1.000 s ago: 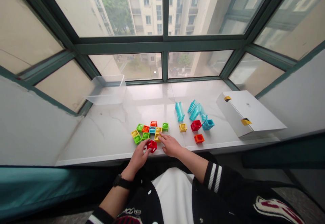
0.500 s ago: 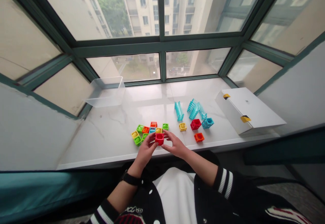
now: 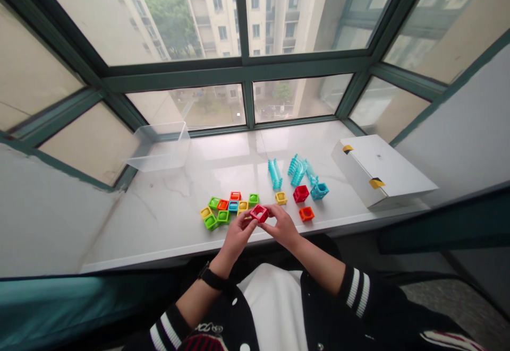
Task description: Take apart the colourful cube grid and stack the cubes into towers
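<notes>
Both hands hold a small red hollow cube (image 3: pixel 259 213) just above the white marble windowsill (image 3: pixel 167 218). My left hand (image 3: pixel 236 237) pinches its left side and my right hand (image 3: pixel 283 225) pinches its right side. Behind the cube lies a joined cluster of green, yellow, orange, red and blue cubes (image 3: pixel 227 208). To the right stand a loose yellow cube (image 3: pixel 281 198), a red cube (image 3: pixel 300 194), an orange cube (image 3: pixel 306 213) and a light blue cube (image 3: pixel 319 190). Light blue ribbed track pieces (image 3: pixel 287 171) lie behind them.
An empty clear plastic bin (image 3: pixel 158 146) sits at the back left of the sill. A white flat box (image 3: pixel 380 169) with yellow tabs lies at the right end. Green window frames (image 3: pixel 245 69) close the sill at the back and sides.
My left hand lifted the red cube off the sill near the cluster and carried it right. My right hand left the cluster and came to grip the cube's other side.
</notes>
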Demonstrator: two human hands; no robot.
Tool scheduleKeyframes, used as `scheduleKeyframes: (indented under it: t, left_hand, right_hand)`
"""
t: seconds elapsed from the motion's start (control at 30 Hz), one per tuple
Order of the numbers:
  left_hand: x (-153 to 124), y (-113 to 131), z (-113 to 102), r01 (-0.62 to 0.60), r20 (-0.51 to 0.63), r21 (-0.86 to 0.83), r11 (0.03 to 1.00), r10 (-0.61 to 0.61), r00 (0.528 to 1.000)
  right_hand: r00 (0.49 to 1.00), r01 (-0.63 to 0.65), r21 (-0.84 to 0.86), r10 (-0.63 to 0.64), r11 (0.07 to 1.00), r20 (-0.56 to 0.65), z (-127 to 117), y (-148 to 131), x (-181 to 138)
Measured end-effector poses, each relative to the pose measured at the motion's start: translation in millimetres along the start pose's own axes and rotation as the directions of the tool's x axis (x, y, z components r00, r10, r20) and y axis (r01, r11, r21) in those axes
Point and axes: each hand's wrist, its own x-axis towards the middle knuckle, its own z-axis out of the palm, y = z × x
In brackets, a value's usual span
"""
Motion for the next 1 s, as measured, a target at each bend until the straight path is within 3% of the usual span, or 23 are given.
scheduleKeyframes:
  t: [0.33,0.5,0.63,0.73,0.87,1.0]
  left_hand:
    - [16.9,0.4,25.5,-0.009,0.069,0.079,0.997,0.003,0.998]
    - [27.7,-4.3,48.4,-0.053,0.139,0.123,0.991,0.036,0.99]
    - [40.4,-3.7,71.2,-0.099,0.239,0.161,0.982,0.059,0.969]
    - [59.0,-1.8,87.7,-0.155,0.276,0.222,0.963,0.09,0.957]
    - [95.6,-4.1,112.5,-0.209,0.252,0.418,0.884,0.108,0.962]
    - [130.6,-10.7,135.7,-0.228,0.257,0.654,0.721,0.072,0.964]
  right_hand:
    - [0.999,-0.023,-0.068,0.026,0.997,0.04,-22.6,12.5,-4.0]
    - [0.999,-0.004,-0.119,-0.002,0.993,-0.044,-43.6,18.9,-14.6]
    - [0.993,-0.087,-0.161,0.073,0.983,-0.091,-70.9,25.1,-20.1]
    - [0.971,-0.172,-0.192,0.133,0.966,-0.201,-97.1,34.1,-22.2]
    - [0.92,-0.264,-0.164,0.197,0.951,-0.338,-128.9,49.0,-28.3]
    - [0.892,-0.296,-0.147,0.218,0.944,-0.395,-144.8,60.2,-36.8]
